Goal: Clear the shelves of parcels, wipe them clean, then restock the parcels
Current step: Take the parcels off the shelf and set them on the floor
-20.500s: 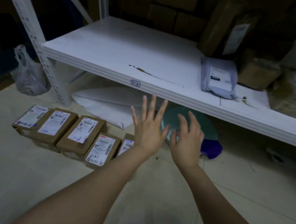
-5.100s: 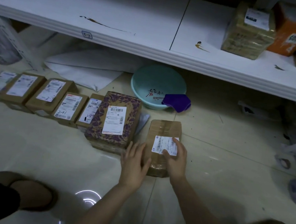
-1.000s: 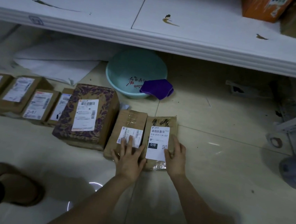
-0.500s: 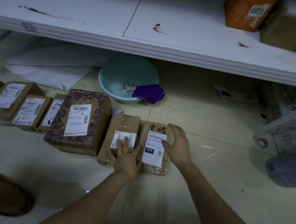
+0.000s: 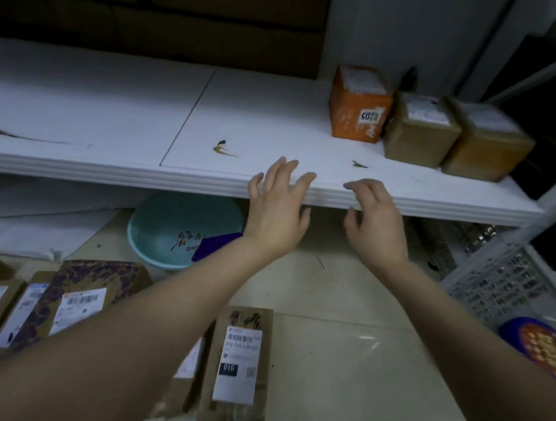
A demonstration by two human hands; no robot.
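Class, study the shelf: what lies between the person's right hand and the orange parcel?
In the head view, only bare white shelf lies between the right hand and the orange parcel, apart from one small dark smear.

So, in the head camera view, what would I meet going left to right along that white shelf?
A dark streak → yellowish smudge → orange parcel → first brown parcel → second brown parcel. The three parcels stand side by side at the right end.
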